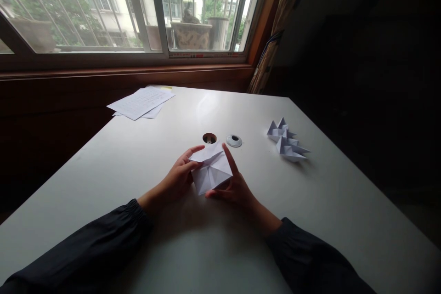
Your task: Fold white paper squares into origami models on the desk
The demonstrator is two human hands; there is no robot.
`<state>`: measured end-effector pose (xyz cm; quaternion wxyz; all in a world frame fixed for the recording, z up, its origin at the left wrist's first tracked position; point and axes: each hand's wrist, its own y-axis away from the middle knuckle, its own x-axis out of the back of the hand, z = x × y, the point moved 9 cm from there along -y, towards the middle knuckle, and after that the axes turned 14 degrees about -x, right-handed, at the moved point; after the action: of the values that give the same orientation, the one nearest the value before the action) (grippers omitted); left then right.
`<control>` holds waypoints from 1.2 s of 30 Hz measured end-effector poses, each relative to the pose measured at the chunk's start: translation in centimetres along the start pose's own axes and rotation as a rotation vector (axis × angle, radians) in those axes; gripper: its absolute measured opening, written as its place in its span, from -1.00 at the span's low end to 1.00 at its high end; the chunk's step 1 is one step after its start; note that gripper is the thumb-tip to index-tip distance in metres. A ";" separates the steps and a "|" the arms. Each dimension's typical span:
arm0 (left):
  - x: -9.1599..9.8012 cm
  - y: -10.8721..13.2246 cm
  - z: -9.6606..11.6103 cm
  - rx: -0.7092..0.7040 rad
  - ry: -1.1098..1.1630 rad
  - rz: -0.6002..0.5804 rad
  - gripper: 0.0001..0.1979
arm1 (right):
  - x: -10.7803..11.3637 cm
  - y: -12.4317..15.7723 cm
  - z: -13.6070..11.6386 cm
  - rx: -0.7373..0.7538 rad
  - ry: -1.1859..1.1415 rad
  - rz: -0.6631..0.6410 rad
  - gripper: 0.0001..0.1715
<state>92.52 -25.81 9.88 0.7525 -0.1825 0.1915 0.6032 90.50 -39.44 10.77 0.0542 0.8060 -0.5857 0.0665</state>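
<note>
A partly folded square of white paper (211, 167) is held up just above the white table (103, 183), its creases radiating from the centre. My left hand (177, 177) grips its left side, with the fingers reaching along the upper edge. My right hand (231, 186) holds the right side, the thumb on top and the fingers tucked beneath the lower corner. Both dark sleeves end at the wrists. Two folded white paper boats (287, 140) sit together to the right of my hands, one overlapping the other.
Printed paper sheets (141, 102) lie in a loose stack at the table's far left. A cable hole (209, 138) and its loose white grommet cap (234, 140) are just beyond my hands. A barred window (120, 9) runs behind the far edge.
</note>
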 end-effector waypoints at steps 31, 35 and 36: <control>2.9 -0.2 3.0 -0.377 -0.237 0.196 -0.44 | -1.8 0.6 -1.6 -0.055 -0.215 -0.264 -0.52; 2.2 0.1 3.1 -0.356 -0.350 0.141 -0.44 | -1.7 0.0 0.4 -0.236 -0.312 -0.175 -0.47; 2.1 0.3 3.2 -0.373 -0.410 0.135 -0.45 | -1.5 -0.1 0.5 -0.237 -0.279 -0.135 -0.45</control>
<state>92.83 -22.33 11.59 0.6869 -0.1788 -0.0674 0.7012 90.18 -38.06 10.00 0.0714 0.8329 -0.5357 -0.1191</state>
